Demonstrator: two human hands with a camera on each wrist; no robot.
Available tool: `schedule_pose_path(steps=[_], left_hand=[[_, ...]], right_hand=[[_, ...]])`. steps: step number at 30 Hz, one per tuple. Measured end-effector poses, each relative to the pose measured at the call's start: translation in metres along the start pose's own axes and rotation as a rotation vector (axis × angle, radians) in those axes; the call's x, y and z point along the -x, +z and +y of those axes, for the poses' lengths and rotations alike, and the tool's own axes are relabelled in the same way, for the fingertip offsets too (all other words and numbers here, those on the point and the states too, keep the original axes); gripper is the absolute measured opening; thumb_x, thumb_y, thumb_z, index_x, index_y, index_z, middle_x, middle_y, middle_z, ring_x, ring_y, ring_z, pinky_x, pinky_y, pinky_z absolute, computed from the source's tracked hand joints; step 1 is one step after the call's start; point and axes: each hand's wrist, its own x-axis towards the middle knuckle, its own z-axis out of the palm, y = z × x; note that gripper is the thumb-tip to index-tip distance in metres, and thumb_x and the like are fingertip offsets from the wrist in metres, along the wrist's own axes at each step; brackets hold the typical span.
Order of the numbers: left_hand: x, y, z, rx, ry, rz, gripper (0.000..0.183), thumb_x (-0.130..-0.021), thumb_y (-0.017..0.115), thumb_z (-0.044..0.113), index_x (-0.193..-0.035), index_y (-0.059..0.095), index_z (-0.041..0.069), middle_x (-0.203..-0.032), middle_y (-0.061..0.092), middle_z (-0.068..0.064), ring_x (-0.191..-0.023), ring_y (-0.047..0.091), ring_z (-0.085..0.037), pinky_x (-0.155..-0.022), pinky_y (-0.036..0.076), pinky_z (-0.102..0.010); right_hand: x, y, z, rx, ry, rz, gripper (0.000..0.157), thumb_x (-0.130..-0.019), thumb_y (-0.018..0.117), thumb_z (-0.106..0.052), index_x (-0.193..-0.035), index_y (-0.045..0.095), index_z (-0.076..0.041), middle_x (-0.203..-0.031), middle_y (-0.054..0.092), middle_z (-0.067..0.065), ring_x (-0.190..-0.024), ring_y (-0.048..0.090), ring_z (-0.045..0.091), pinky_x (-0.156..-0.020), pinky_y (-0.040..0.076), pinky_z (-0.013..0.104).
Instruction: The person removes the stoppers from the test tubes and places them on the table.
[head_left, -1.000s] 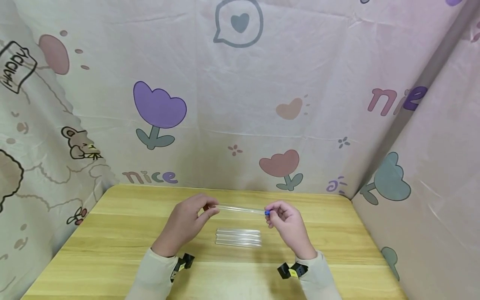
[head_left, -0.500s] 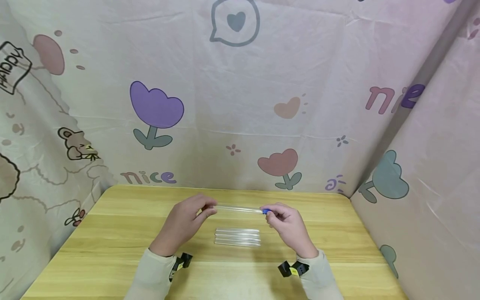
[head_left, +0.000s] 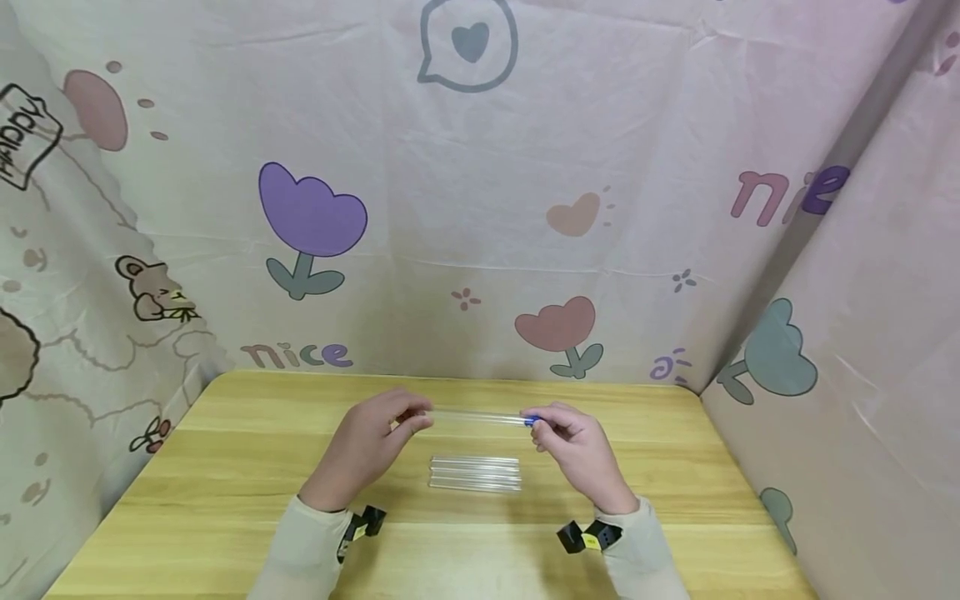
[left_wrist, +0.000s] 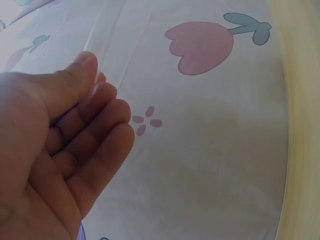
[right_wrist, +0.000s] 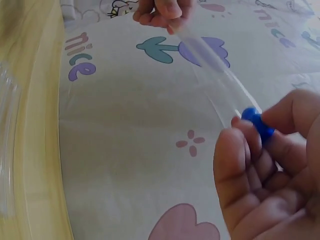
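A clear, slender tube (head_left: pixel 480 417) is held nearly level above the table, with a blue cap (right_wrist: pixel 257 124) at its right end. My left hand (head_left: pixel 375 446) pinches the left end between thumb and fingertips. In the left wrist view that hand (left_wrist: pixel 75 125) shows its thumb against the index finger, and the tube itself is hard to make out there. The right hand (head_left: pixel 581 454) pinches the blue cap with thumb and index finger. Its fingers partly cover the cap, so how far the cap sits on the tube is hidden.
Below the held tube, several similar clear tubes (head_left: pixel 475 474) lie side by side on the wooden table (head_left: pixel 225 467). A printed cloth (head_left: pixel 450 208) hangs behind the table and along both sides.
The right hand's fingers have drawn in slightly over the blue cap. Its wrist has turned a little. The left hand keeps its pinch, and the head view has shifted slightly.
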Motion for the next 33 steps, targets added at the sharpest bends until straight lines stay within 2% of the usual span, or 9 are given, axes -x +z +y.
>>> schedule_pose_path(steps=[4,6,10,15,18,23,28,33], left_hand=[[0.0,0.0,-0.003,0.026,-0.002,-0.002,0.015,-0.094,0.077,0.021,-0.109,0.076,0.017,-0.098,0.069,0.013,-0.084,0.06,-0.002,-0.074,0.058,-0.031],[-0.001,0.0,-0.004,0.035,-0.005,0.002,0.014,-0.094,0.078,0.019,-0.108,0.076,0.017,-0.096,0.068,0.014,-0.083,0.06,-0.002,-0.073,0.057,-0.031],[-0.002,0.002,-0.004,0.037,-0.008,0.018,0.013,-0.093,0.078,0.018,-0.105,0.076,0.017,-0.093,0.067,0.014,-0.082,0.059,-0.003,-0.072,0.056,-0.029],[-0.003,0.004,-0.004,0.04,-0.025,0.034,0.013,-0.093,0.079,0.019,-0.104,0.077,0.016,-0.093,0.067,0.014,-0.082,0.059,-0.003,-0.072,0.056,-0.03],[-0.003,0.005,-0.005,0.047,-0.031,0.037,0.014,-0.092,0.08,0.019,-0.104,0.077,0.015,-0.092,0.068,0.013,-0.082,0.06,-0.003,-0.073,0.056,-0.03],[-0.002,0.006,-0.005,0.047,-0.001,0.027,0.016,-0.091,0.08,0.019,-0.106,0.077,0.013,-0.094,0.068,0.013,-0.083,0.059,-0.003,-0.074,0.057,-0.029],[-0.001,0.005,-0.005,0.056,0.003,-0.004,0.015,-0.095,0.076,0.02,-0.109,0.076,0.014,-0.097,0.068,0.012,-0.085,0.06,-0.003,-0.076,0.058,-0.03],[-0.001,0.006,-0.004,0.057,-0.044,-0.096,0.012,-0.105,0.062,0.025,-0.109,0.069,0.016,-0.099,0.062,0.011,-0.086,0.056,-0.006,-0.079,0.055,-0.031]], right_hand=[[0.001,-0.003,0.003,-0.013,-0.068,-0.055,0.02,-0.103,0.064,-0.008,-0.118,0.075,-0.004,-0.09,0.065,0.016,-0.077,0.065,0.012,-0.07,0.059,0.029],[0.001,-0.003,0.005,-0.013,-0.092,-0.054,0.02,-0.103,0.063,-0.006,-0.119,0.074,-0.002,-0.089,0.064,0.017,-0.076,0.064,0.013,-0.068,0.058,0.027],[0.0,0.002,0.008,0.028,-0.124,0.023,0.019,-0.102,0.064,-0.003,-0.117,0.075,0.0,-0.087,0.065,0.013,-0.073,0.061,0.011,-0.064,0.055,0.024],[0.0,0.008,0.006,0.1,-0.145,0.131,0.017,-0.1,0.067,-0.003,-0.113,0.077,-0.003,-0.087,0.068,0.006,-0.075,0.059,0.007,-0.063,0.052,0.022],[-0.001,0.009,0.004,0.13,-0.138,0.161,0.017,-0.097,0.07,0.0,-0.11,0.079,-0.006,-0.09,0.07,0.001,-0.077,0.06,0.008,-0.066,0.053,0.021],[-0.001,0.008,0.005,0.148,-0.122,0.178,0.025,-0.092,0.071,0.007,-0.105,0.08,-0.011,-0.091,0.071,-0.003,-0.079,0.061,0.007,-0.069,0.052,0.021],[-0.001,0.007,0.006,0.148,-0.146,0.165,0.025,-0.09,0.07,0.011,-0.106,0.079,-0.007,-0.091,0.071,0.001,-0.079,0.061,0.007,-0.069,0.053,0.021],[-0.002,0.009,0.004,0.16,-0.174,0.162,0.025,-0.09,0.069,0.012,-0.106,0.078,-0.004,-0.09,0.07,0.0,-0.079,0.061,0.005,-0.07,0.053,0.02]])
